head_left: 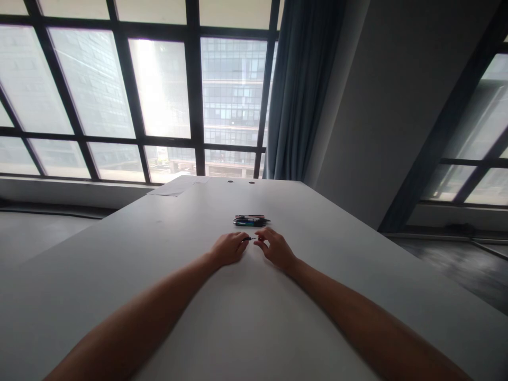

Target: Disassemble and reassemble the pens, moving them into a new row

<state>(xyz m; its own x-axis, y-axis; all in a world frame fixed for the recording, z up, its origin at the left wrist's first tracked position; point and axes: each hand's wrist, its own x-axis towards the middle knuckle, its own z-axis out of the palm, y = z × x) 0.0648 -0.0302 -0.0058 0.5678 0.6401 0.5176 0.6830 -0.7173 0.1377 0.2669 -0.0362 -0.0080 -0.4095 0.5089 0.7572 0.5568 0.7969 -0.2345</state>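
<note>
In the head view we rest both forearms on the white table (pixel 357 254), hands meeting out in front of us. Our left hand (pixel 228 248) curls its fingers around the dark end of a small pen (pixel 252 239), and our right hand (pixel 275 247) pinches the other, reddish end between thumb and fingertips. So both hands are closed on that one pen, which spans the short gap between them, just above the tabletop. Just beyond our fingertips lies a small bundle of pens (pixel 251 220), side by side on the table, apart from both hands. Far past our left hand, near the table's far edge, lie sheets of paper (pixel 178 186).
</note>
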